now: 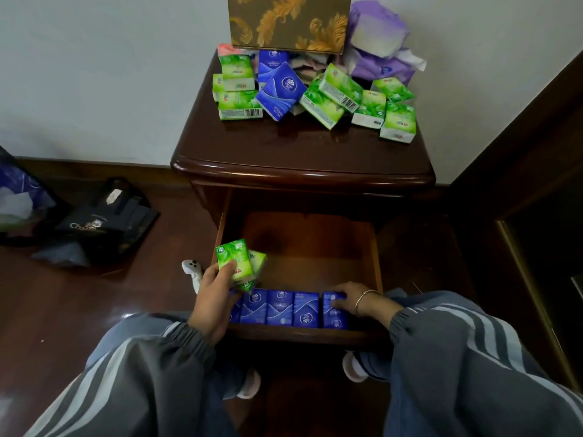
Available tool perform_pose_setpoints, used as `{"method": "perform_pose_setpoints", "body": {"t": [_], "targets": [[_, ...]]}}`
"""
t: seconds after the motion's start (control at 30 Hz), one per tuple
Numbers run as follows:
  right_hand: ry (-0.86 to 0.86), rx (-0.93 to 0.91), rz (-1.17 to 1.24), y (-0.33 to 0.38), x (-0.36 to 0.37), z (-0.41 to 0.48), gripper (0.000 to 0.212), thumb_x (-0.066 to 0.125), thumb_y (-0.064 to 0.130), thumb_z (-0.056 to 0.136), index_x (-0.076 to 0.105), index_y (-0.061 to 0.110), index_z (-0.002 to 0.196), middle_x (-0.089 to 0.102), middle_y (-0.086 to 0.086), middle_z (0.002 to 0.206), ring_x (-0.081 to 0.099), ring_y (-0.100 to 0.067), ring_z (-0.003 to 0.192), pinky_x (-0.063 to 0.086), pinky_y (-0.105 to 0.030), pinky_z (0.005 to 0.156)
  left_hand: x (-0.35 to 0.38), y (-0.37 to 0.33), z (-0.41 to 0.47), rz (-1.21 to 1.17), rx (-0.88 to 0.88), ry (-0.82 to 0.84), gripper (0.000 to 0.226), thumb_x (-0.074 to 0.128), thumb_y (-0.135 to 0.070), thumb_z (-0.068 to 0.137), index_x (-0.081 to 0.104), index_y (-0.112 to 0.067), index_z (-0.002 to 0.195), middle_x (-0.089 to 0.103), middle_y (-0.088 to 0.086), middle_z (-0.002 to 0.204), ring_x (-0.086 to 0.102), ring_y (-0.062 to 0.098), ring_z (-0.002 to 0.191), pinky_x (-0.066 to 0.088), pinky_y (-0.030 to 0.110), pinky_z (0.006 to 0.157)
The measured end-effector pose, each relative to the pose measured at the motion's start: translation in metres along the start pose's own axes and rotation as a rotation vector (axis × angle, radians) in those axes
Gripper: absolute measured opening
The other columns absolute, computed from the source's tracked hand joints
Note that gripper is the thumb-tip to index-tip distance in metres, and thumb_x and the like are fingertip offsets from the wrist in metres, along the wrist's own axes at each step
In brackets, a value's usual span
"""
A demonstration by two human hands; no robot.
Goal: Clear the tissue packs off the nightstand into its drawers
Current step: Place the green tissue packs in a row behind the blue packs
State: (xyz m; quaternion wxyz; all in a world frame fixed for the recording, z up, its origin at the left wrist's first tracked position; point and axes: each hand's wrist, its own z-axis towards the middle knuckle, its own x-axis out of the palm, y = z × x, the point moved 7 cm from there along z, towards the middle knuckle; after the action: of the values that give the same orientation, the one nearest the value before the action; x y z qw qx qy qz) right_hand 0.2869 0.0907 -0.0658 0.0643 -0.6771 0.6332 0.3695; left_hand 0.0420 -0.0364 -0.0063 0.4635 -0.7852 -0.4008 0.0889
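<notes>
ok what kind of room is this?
Probably a bedroom at home: a dark wooden nightstand against the wall with its drawer open, tissue packs heaped on top, and bags on a wooden floor.

Black bag (104, 222): "Cha…", rest perhaps folded under.

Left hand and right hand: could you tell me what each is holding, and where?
The left hand grips green tissue packs by their lower ends. The right hand rests flat atop a blue pack, not gripping.
</notes>
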Motion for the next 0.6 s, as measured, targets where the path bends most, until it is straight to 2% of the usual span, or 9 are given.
{"method": "perform_pose_setpoints", "body": {"t": [0.13, 0.2, 0.3, 0.37, 0.4, 0.47, 0.53, 0.6], "targets": [[-0.009, -0.018, -0.07, 0.001, 0.004, 0.002, 0.045, 0.056, 0.034, 0.09, 0.051, 0.018, 0.133, 0.052, -0.009, 0.134, 0.05, -0.026, 0.12, 0.038, -0.027, 0.094, 0.0, 0.004, 0.002, 0.0, -0.014, 0.006, 0.028, 0.054, -0.023, 0.095, 0.053, -0.005, 0.117, 0.065, 0.014, 0.107, 0.065, 0.02, 0.09, 0.052, 0.032, 0.073], [0.026, -0.023, -0.101, 0.001, 0.008, 0.002, 0.046, 0.054, 0.036, 0.091, 0.05, 0.018, 0.133, 0.052, -0.011, 0.135, 0.05, -0.028, 0.12, 0.038, -0.029, 0.096, 0.0, 0.004, 0.003, 0.006, -0.02, 0.018, 0.031, 0.054, -0.023, 0.095, 0.053, -0.003, 0.119, 0.066, 0.016, 0.111, 0.065, 0.022, 0.094, 0.054, 0.036, 0.079], [0.138, 0.003, -0.102, -0.002, 0.014, -0.001, 0.053, 0.049, 0.041, 0.092, 0.037, 0.021, 0.14, 0.046, -0.01, 0.141, 0.047, -0.028, 0.125, 0.038, -0.035, 0.102, 0.001, 0.005, 0.004, 0.021, -0.039, 0.027, 0.033, 0.054, -0.023, 0.095, 0.052, -0.002, 0.121, 0.065, 0.018, 0.116, 0.064, 0.028, 0.103, 0.05, 0.043, 0.092], [0.173, 0.031, -0.06, 0.001, 0.014, -0.005, 0.056, 0.043, 0.045, 0.094, 0.031, 0.02, 0.143, 0.041, -0.01, 0.146, 0.043, -0.027, 0.129, 0.036, -0.035, 0.105, 0.002, 0.007, 0.002, 0.039, -0.053, 0.039, 0.034, 0.054, -0.024, 0.095, 0.052, -0.003, 0.122, 0.064, 0.018, 0.118, 0.062, 0.03, 0.109, 0.051, 0.043, 0.092], [0.135, 0.037, -0.05, 0.004, 0.011, -0.006, 0.056, 0.04, 0.047, 0.095, 0.031, 0.019, 0.143, 0.04, -0.01, 0.146, 0.042, -0.027, 0.13, 0.035, -0.035, 0.106, 0.002, 0.007, 0.001, 0.044, -0.058, 0.048, 0.034, 0.054, -0.024, 0.095, 0.051, -0.003, 0.122, 0.063, 0.018, 0.118, 0.062, 0.03, 0.109, 0.052, 0.041, 0.089], [-0.071, 0.032, -0.034, 0.018, -0.008, -0.011, 0.056, 0.039, 0.048, 0.096, 0.035, 0.016, 0.142, 0.041, -0.01, 0.145, 0.042, -0.027, 0.13, 0.036, -0.035, 0.105, 0.004, 0.007, -0.002, 0.046, -0.067, 0.068, 0.035, 0.053, -0.024, 0.096, 0.051, -0.003, 0.123, 0.064, 0.017, 0.117, 0.062, 0.027, 0.105, 0.053, 0.038, 0.084], [-0.256, -0.019, 0.176, 0.042, -0.027, -0.026, 0.051, 0.042, 0.049, 0.094, 0.046, 0.02, 0.135, 0.048, -0.006, 0.14, 0.047, -0.022, 0.125, 0.039, -0.034, 0.099, 0.007, 0.008, -0.005, 0.05, -0.081, 0.098, 0.033, 0.053, -0.024, 0.096, 0.052, -0.005, 0.122, 0.065, 0.016, 0.116, 0.063, 0.025, 0.103, 0.053, 0.039, 0.086], [-0.181, -0.083, 0.613, 0.068, -0.026, -0.038, 0.035, 0.047, 0.053, 0.09, 0.056, 0.033, 0.117, 0.058, 0.003, 0.127, 0.057, -0.012, 0.109, 0.045, -0.027, 0.087, 0.015, 0.008, -0.01, 0.053, -0.094, 0.159, 0.032, 0.055, -0.024, 0.095, 0.053, -0.005, 0.121, 0.065, 0.016, 0.116, 0.065, 0.024, 0.104, 0.053, 0.04, 0.089]]}}
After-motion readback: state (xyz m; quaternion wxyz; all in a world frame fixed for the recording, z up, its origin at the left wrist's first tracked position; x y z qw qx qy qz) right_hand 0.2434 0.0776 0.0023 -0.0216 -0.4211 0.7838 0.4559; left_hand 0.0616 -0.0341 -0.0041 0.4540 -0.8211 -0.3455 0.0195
